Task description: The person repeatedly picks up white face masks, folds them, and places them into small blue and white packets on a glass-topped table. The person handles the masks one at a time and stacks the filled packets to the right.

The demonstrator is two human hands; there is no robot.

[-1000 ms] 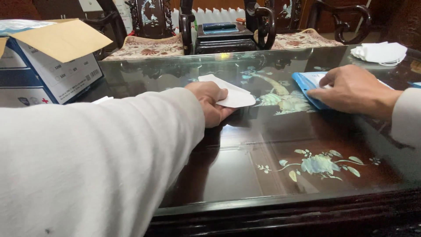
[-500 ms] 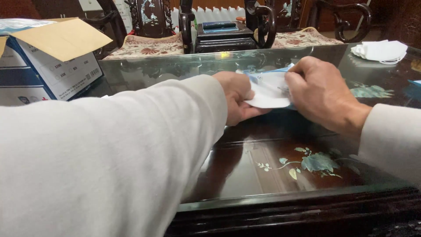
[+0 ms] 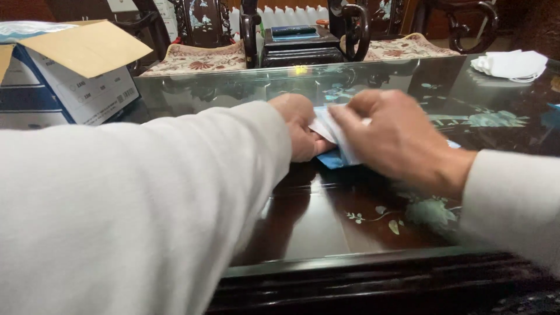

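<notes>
Left hand [image 3: 300,131]: arm extended forward over glass tabletop [image 3: 326,227], fingers curled, pinching left edge of white mask [image 3: 329,129]. Right hand [image 3: 396,140]: knuckles up, fingers bent, gripping mask's right part. Mask: white, flat, folded, over blue pouch [image 3: 335,157], table centre. Long axis, pointing direction: cannot tell, mostly covered.

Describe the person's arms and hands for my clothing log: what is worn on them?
Both arms wear long, loose, plain off-white sleeves: the left sleeve fills the foreground, the right sleeve ends at the wrist. The left hand and right hand are bare; no gloves, rings or watch show.
</notes>
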